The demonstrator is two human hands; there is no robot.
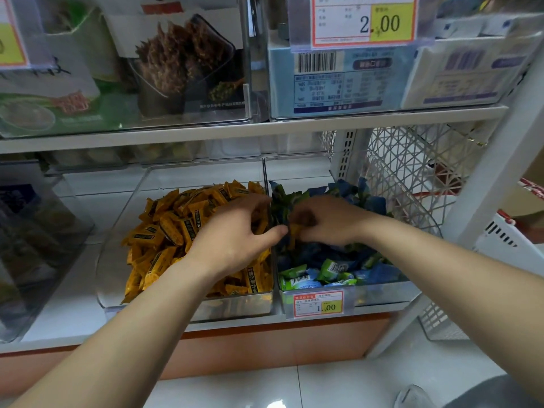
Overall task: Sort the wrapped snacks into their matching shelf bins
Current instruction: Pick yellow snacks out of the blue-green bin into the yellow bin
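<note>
Lower shelf point(73, 290), centre of frame: 2 clear bins side by side, walls touching.
- Left bin point(117, 231): heap of yellow wrapped snacks point(176, 228), too many to count.
- Right bin point(379, 295): heap of blue and green wrapped snacks point(332, 269), also uncountable. 1 price tag point(318, 304) reading 1.00 is on its front wall.

1 stray yellow snack point(294, 231) sits above the right bin, just right of the divider and over the blue and green heap.

Hands: 2, both bare, reaching in from the lower edge of the frame.
- Right hand point(326, 220): over the right bin, fingers curled and pinching the stray yellow snack.
- Left hand point(235, 234): over the left bin, fingers loosely spread and relaxed, nothing seen in them. The thumb tip points at the stray snack, just beside it; cannot tell whether it touches.

Upper shelf, top of frame: 2 clear bins of boxed goods. The right one carries 1 tag point(365, 20) reading 2.00.

Right of frame: 1 white lattice basket point(406, 178), beside the right bin.
</note>
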